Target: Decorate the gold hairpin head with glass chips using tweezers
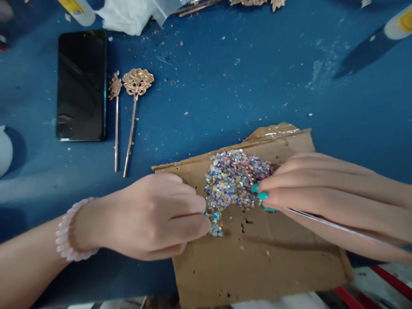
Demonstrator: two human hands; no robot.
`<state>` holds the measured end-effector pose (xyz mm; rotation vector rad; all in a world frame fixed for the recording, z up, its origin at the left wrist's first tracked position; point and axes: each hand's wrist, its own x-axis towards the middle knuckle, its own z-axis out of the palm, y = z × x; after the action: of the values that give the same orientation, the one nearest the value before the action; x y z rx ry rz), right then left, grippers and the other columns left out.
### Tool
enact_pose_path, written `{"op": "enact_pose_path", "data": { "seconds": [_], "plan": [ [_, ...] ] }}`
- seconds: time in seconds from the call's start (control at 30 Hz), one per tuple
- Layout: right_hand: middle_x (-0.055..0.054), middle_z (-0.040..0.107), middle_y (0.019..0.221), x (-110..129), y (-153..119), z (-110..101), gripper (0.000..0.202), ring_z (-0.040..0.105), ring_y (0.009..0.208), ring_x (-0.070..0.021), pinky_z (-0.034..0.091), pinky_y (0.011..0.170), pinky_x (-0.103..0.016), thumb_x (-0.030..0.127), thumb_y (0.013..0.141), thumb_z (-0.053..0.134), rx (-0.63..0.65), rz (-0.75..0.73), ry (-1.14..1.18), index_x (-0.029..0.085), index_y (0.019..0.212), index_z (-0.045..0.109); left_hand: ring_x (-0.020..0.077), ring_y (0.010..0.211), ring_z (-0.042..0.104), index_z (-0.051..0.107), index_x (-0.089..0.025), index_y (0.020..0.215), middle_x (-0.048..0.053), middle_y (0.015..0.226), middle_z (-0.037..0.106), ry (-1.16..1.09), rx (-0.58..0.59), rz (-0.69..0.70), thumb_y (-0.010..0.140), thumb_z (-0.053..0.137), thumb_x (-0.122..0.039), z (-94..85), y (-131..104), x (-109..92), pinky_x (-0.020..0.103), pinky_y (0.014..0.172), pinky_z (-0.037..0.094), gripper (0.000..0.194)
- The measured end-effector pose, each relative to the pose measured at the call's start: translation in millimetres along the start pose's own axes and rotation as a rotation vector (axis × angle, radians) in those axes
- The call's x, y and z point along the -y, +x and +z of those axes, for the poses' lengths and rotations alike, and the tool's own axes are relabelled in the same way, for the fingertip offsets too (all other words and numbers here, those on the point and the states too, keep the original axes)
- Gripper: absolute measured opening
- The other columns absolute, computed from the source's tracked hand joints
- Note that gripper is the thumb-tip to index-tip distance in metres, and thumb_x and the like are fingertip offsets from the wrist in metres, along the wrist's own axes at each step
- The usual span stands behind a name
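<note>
My left hand (157, 219), with a pale bead bracelet (66, 234) at the wrist, is closed on a hairpin (216, 224). Only the hairpin's gold head, set with turquoise chips, shows past the fingers; its stem is hidden. In my right hand (309, 193), with teal nails, a pair of thin metal tweezers (325, 221) is pinched. Their tips reach into the right edge of a heap of small multicoloured stone chips (230, 178). Whether the tips grip a chip is too small to tell. The heap lies on a piece of brown cardboard (257, 274).
Two gold flower hairpins (137, 83) (116, 124) lie beside a black phone (82, 86) at the left. White tissue (127, 15) and bottles with yellow labels (79, 10) (397, 25) stand at the far side. Stray chips dot the blue table (206, 86).
</note>
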<state>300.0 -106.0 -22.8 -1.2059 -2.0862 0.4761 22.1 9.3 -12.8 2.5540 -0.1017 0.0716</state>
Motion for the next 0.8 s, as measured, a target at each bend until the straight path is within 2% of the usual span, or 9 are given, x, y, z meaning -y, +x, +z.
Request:
{"op": "enact_pose_path", "data": {
  "seconds": [0.23,0.37,0.5,0.6,0.67,0.8],
  "plan": [
    [0.000,0.077,0.100,-6,-1,-3,0.026,0.075,0.090,-0.0164,0.063,0.095,-0.030,0.022,0.103,0.047,0.009,-0.042,0.034,0.028,0.105,0.072,0.0159,0.066,0.044,0.056,-0.020,0.098,-0.002,0.077,0.058,0.005,-0.010,0.007,0.095,0.045,-0.012,0.1,1,-1,0.035,0.062,0.032,0.014],
    [0.000,0.077,0.101,-4,-1,-6,0.026,0.075,0.090,-0.0163,0.063,0.092,-0.028,0.020,0.102,0.046,0.056,-0.046,0.062,0.027,0.107,0.071,0.0162,0.066,0.041,0.056,-0.020,0.097,-0.002,0.075,0.057,0.013,-0.005,0.010,0.097,0.044,-0.012,-0.1,1,-1,0.034,0.061,0.031,0.015],
    [0.001,0.077,0.100,11,3,-5,0.029,0.075,0.087,-0.0152,0.062,0.092,-0.027,0.025,0.105,0.044,0.081,-0.030,0.132,0.029,0.102,0.072,0.0162,0.068,0.043,0.056,-0.020,0.100,-0.002,0.078,0.058,-0.003,-0.012,0.016,0.099,0.042,-0.014,-1.1,1,0,0.034,0.062,0.032,0.015],
    [0.001,0.077,0.097,29,5,1,0.038,0.074,0.087,-0.0130,0.062,0.090,-0.023,0.028,0.107,0.038,0.033,0.044,0.106,0.028,0.090,0.072,0.0160,0.068,0.044,0.055,-0.020,0.100,-0.002,0.077,0.057,0.003,-0.005,0.021,0.099,0.041,-0.013,-1.8,1,1,0.034,0.062,0.031,0.016],
    [0.003,0.077,0.096,38,5,6,0.037,0.074,0.086,-0.0109,0.060,0.091,-0.021,0.026,0.106,0.042,-0.012,0.026,0.078,0.026,0.084,0.071,0.0158,0.067,0.043,0.055,-0.020,0.101,-0.002,0.076,0.056,0.009,-0.007,0.023,0.098,0.040,-0.013,-1.7,1,2,0.033,0.061,0.031,0.017],
    [0.006,0.077,0.093,51,3,14,0.034,0.072,0.083,-0.0082,0.054,0.103,-0.019,0.016,0.104,0.045,-0.064,0.020,0.033,0.022,0.081,0.070,0.0158,0.064,0.043,0.057,-0.020,0.098,-0.002,0.073,0.055,0.020,-0.038,0.031,0.099,0.038,-0.015,0.2,2,2,0.034,0.058,0.030,0.020]
  ]
}}
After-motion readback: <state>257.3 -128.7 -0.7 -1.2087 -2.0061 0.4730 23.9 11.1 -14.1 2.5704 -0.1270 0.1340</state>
